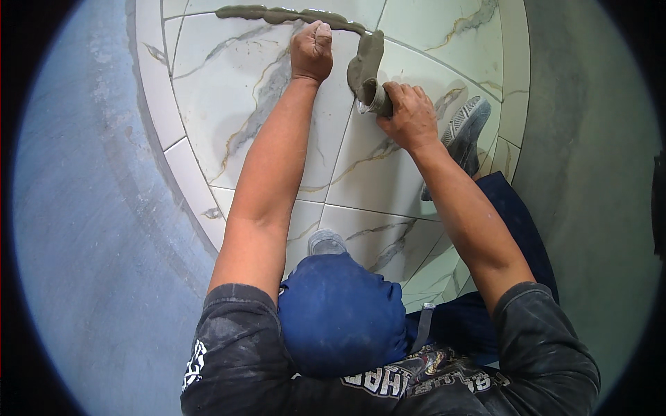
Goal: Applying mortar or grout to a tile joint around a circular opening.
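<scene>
My right hand (pixel 411 114) is closed around a small grout-smeared cup (pixel 377 98), tipped with its mouth toward the left. Thick grey-green grout (pixel 368 59) lies in a wet patch just beyond the cup's rim. From there a raised bead of the same grout (pixel 277 14) runs left along a tile joint at the far side. My left hand (pixel 312 52) makes a fist just nearer than that bead, over a white floor tile (pixel 229 76) with grey and gold veins. Nothing shows sticking out of the fist.
Blue-grey walls rise at left (pixel 83 173) and right (pixel 590 139), with narrow skirting tiles (pixel 156 104) along the left one. My bent knee in blue trousers (pixel 340 312) is close in front. A grey shoe (pixel 465 132) stands on the tiles beside my right forearm.
</scene>
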`<state>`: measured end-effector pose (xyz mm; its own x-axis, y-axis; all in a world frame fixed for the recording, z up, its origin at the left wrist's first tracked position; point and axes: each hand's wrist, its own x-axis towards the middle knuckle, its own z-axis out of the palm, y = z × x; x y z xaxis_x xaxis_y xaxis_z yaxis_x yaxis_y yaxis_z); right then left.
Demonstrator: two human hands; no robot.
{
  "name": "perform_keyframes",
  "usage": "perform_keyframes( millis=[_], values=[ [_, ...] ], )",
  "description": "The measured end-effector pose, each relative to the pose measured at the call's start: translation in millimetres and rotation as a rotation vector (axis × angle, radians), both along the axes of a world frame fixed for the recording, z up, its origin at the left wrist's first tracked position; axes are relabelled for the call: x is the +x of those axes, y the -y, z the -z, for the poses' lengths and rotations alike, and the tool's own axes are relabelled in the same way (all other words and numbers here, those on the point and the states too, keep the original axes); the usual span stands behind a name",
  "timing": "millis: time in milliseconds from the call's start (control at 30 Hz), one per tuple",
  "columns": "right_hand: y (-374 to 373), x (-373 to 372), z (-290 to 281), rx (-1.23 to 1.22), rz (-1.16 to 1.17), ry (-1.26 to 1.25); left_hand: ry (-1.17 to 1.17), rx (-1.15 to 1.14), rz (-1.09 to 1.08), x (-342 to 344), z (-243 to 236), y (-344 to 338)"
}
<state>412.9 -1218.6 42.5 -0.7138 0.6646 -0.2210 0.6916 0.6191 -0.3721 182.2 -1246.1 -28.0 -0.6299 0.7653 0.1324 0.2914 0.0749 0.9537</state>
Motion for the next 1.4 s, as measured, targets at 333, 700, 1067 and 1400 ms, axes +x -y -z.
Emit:
perform_keyframes(
  millis=[333,700,1067,1400],
  values=[
    [30,13,-2,-0.033,-0.032,0.001,-0.023,0.016,-0.017,0,1,1],
    [31,27,-8,-0.277,0.246,-0.505,0.322,0.276,0.018,7,-32,15],
    [28,37,-41,-0.126,0.216,-0.527,-0.249,0.188,-0.072,10,-18,15],
    [7,33,-38,-0.306,0.395,-0.636,0.037,0.174,-0.012,24,-24,3]
  ],
)
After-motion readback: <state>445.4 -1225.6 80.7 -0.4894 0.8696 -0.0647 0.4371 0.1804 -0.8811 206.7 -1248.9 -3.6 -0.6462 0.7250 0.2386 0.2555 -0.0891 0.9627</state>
